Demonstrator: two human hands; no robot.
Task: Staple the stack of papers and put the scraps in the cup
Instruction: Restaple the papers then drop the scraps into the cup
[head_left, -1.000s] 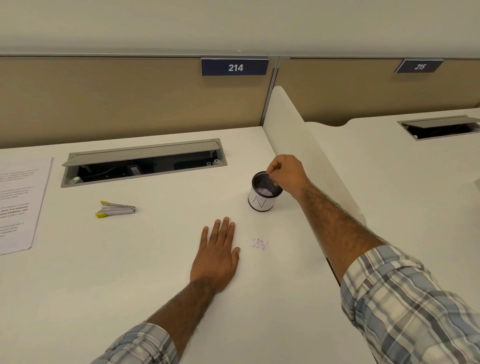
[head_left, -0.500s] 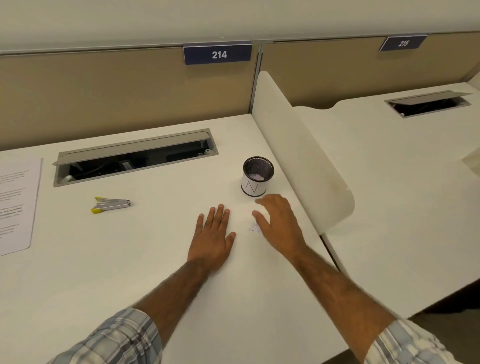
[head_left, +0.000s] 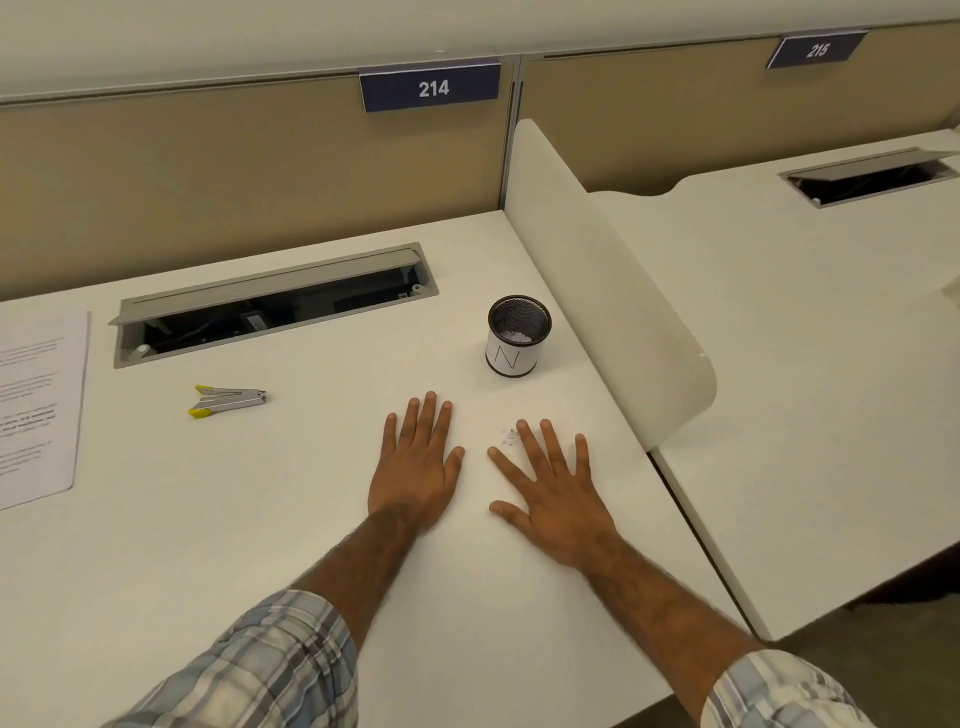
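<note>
A black mesh cup (head_left: 518, 338) with a white label stands on the white desk (head_left: 260, 519), with white paper scraps inside it. A few small scraps (head_left: 508, 437) lie on the desk just beyond the fingertips of my right hand (head_left: 550, 488), which lies flat with its fingers spread. Left of it, my left hand (head_left: 418, 467) also rests flat on the desk, fingers straight. A silver stapler with yellow ends (head_left: 226, 401) lies further left. The stack of printed papers (head_left: 36, 405) sits at the desk's left edge, partly out of frame.
An open cable tray (head_left: 270, 306) is sunk into the desk behind the stapler. A white curved divider (head_left: 613, 291) runs along the desk's right side, close to the cup. Beyond it is a second desk (head_left: 805, 364). Tan partition panels close off the back.
My right hand left the cup's rim, came back toward me and now lies flat by the loose scraps. The left hand stayed flat on the desk.
</note>
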